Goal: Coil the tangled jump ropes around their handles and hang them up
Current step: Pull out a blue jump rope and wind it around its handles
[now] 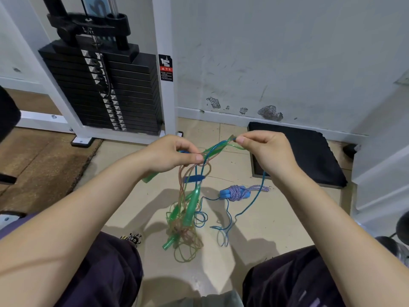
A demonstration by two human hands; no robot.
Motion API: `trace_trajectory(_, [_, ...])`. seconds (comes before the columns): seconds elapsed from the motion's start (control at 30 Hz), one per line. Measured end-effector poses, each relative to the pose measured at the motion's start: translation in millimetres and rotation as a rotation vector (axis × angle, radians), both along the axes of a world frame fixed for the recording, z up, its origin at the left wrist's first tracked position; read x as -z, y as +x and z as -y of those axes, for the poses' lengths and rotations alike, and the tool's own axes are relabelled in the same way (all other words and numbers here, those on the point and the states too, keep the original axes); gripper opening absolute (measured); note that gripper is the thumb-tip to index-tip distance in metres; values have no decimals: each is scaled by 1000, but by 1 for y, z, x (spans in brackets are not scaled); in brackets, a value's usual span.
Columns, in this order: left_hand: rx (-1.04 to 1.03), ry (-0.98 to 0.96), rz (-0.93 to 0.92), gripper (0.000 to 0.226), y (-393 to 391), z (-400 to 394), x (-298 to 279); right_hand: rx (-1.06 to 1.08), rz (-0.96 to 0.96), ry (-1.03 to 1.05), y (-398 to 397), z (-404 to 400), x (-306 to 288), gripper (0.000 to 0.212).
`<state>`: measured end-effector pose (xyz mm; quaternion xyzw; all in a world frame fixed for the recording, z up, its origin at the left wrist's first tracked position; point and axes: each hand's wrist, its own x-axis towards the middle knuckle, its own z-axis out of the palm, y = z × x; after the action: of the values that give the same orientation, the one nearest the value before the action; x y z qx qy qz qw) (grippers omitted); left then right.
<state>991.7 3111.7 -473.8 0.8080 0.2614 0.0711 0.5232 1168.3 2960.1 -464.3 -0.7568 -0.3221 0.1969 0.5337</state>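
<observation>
My knees frame the tangled ropes [188,209] at frame centre; my left hand [170,155] and right hand [263,149] pinch strands. Pulling apart could tighten the knot.

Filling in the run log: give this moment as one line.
stage: untangling | left hand: pinches tangled ropes | right hand: pinches green-blue strands | braided rope: coiled, on floor | hung: none seen
</observation>
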Motion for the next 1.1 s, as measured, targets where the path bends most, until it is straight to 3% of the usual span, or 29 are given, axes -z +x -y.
trace_trajectory(0.17, [-50, 82, -40, 6, -2, -6, 6, -11, -3, -4, -5, -1, 2, 11])
trace_trajectory(0.3, [-32, -45, 35, 6, -2, 2, 3, -153, -58, -125, -8, -3, 4, 16])
trace_trajectory(0.4, [21, -115, 33, 10, -4, 3, 0, -223, 29, -231, -12, -4, 7, 14])
trace_trajectory(0.77, [-17, -155, 33, 5, -4, -3, 1, -227, -49, -100, -12, -5, 0, 13])
trace_trajectory(0.9, [-35, -47, -11, 9, -4, -5, 4, -176, 18, -152, -7, -6, 1, 21])
trace_trajectory(1.1, [-137, 172, -98, 16, -6, -14, 9, -122, 63, -144, 9, -3, 0, 12])
